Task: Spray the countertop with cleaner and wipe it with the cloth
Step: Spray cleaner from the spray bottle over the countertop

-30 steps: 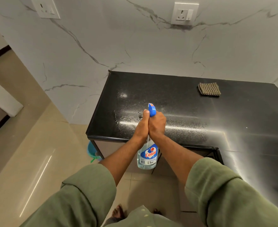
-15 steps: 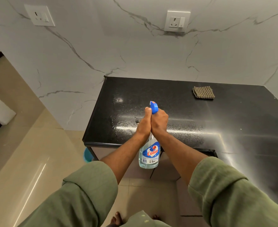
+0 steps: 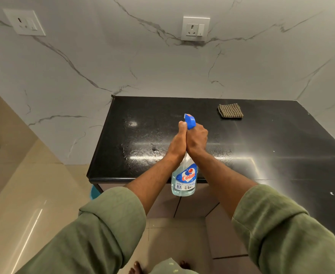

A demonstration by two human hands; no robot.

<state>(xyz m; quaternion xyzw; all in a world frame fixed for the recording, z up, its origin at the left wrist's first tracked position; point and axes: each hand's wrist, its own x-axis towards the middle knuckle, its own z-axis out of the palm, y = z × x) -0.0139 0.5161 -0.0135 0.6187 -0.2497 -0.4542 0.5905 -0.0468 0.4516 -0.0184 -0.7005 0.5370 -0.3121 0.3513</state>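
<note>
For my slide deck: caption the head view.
Both hands, left hand and right hand, clasp spray bottle over wet countertop; cloth untouched.

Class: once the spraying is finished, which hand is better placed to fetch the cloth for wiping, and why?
Probably the right hand. The cloth lies at the back of the countertop, to the right of both hands' grip on the spray bottle. The left hand would have to cross over.
</note>
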